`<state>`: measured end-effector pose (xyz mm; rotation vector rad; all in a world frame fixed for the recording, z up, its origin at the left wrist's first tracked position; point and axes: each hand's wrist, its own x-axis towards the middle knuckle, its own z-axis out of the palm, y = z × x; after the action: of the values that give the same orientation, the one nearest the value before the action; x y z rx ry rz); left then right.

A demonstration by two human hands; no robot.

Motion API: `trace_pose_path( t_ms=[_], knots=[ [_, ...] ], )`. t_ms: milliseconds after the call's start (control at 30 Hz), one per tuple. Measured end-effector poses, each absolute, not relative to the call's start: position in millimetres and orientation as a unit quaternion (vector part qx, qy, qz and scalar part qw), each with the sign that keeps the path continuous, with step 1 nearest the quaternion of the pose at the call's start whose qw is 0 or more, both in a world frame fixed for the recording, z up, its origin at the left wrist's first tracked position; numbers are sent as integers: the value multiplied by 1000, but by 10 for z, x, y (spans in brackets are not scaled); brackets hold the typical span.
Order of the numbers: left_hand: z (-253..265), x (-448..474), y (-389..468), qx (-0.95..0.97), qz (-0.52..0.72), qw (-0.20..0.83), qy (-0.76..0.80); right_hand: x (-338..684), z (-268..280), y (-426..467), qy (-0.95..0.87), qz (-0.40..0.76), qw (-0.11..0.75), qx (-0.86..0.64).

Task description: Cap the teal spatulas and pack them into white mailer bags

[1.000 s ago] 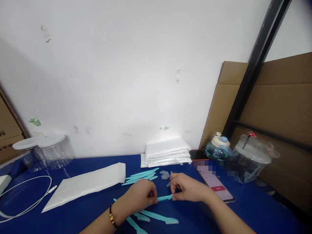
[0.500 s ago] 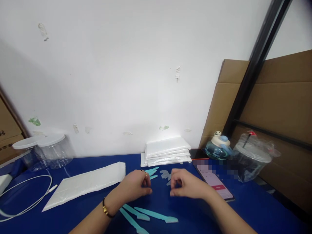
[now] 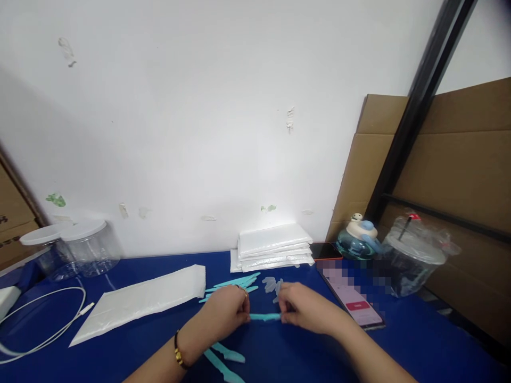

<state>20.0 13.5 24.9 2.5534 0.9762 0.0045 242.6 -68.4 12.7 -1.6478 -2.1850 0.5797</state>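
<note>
A teal eyebrow razor (image 3: 264, 317) stretches level between my two hands, low over the blue table. My left hand (image 3: 228, 311) pinches its left end, and my right hand (image 3: 305, 309) is closed at its right end; whether a cap is on that end is hidden by the fingers. Behind my left hand lies a bunch of similar razors (image 3: 239, 281). Small clear plastic caps (image 3: 270, 284) are heaped just beyond my right hand. Two more teal razors (image 3: 224, 367) lie in front of my left forearm, partly covered by it.
A white padded envelope (image 3: 147, 303) lies at left, near a white cable (image 3: 82, 298) and clear jars (image 3: 93, 249). White packets (image 3: 275, 246) are stacked by the wall. To the right are a lit phone (image 3: 355, 298), another phone (image 3: 325, 251), a teal pot (image 3: 356, 239) and a bagged cup (image 3: 415, 266).
One of the front razors has been picked up and is now held between both hands. My left hand has closed and shifted slightly, uncovering more of the bunch behind it.
</note>
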Motion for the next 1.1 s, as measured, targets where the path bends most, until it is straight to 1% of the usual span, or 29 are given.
trace_pose_path(
  t_ms=[100,267,333,367,433,500,567,833,967,1100],
  knots=[
    [240,105,338,911,32,163,377,2517,90,-565,-726,155,229,-630],
    [209,-13,513,902,49,134,407,2537,11,-465,-713,122,261,-640],
    [252,-42,473,911,46,150,382,2523,23,-482,-714,110,278,-633],
    [284,-56,437,916,21,171,361,2516,39,-499,-714,107,287,-630],
    [348,-78,355,917,-75,224,320,2497,80,-539,-714,103,296,-626],
    [391,-88,282,904,-160,255,305,2468,119,-580,-718,106,293,-623],
    [402,-80,234,897,-180,258,311,2421,147,-616,-724,119,285,-616],
    [356,114,150,914,-24,253,316,2118,121,-685,-750,231,245,-570],
    [344,148,200,922,14,236,305,2124,81,-645,-773,210,241,-549],
    [298,99,329,921,36,176,346,2240,117,-605,-763,188,276,-554]
  ],
)
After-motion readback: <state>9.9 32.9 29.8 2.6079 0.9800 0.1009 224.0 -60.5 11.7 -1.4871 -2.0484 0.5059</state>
